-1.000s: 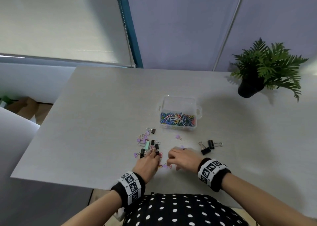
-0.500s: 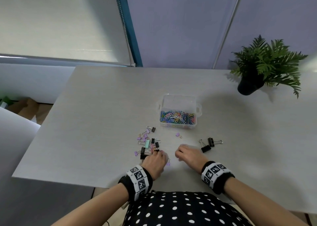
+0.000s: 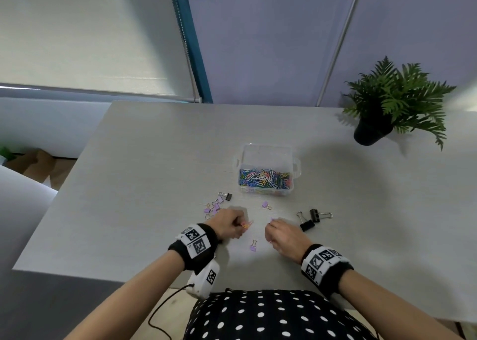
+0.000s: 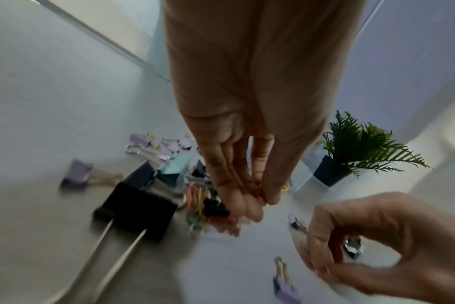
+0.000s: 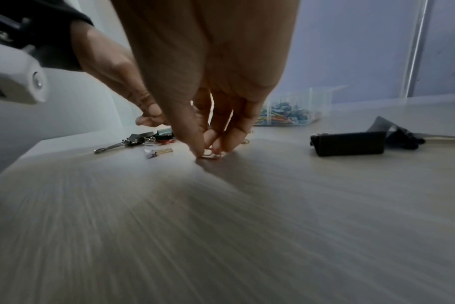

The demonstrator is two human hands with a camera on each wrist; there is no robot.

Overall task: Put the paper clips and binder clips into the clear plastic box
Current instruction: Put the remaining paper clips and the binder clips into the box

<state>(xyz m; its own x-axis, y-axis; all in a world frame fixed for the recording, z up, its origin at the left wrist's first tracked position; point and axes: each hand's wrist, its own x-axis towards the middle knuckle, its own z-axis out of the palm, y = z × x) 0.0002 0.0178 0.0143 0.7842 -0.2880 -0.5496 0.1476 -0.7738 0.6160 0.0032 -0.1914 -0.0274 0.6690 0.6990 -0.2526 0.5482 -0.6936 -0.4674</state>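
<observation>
The clear plastic box (image 3: 267, 156) stands mid-table, holding several coloured paper clips (image 3: 265, 178). My left hand (image 3: 229, 223) pinches orange and pink paper clips (image 3: 247, 225); more coloured ones (image 4: 195, 203) lie under it. My right hand (image 3: 282, 234) has its fingertips (image 5: 203, 148) down on the table, pinched on a small clip (image 5: 212, 153) that is too blurred to name. A small purple binder clip (image 3: 254, 245) lies between the hands. Two black binder clips (image 3: 308, 225) lie right of the right hand. Purple binder clips (image 3: 213, 206) and a black one (image 3: 227, 196) lie beyond the left hand.
A potted fern (image 3: 387, 107) stands at the table's far right. Another purple binder clip (image 3: 265, 205) lies in front of the box. A large black binder clip (image 4: 140, 209) and a teal one (image 4: 174, 168) sit by my left hand. The table's near edge is just below my wrists.
My hands, close together a second ago, have drawn apart. The left one has moved forward with paper clips in its fingers. The purple binder clip between them now lies uncovered.
</observation>
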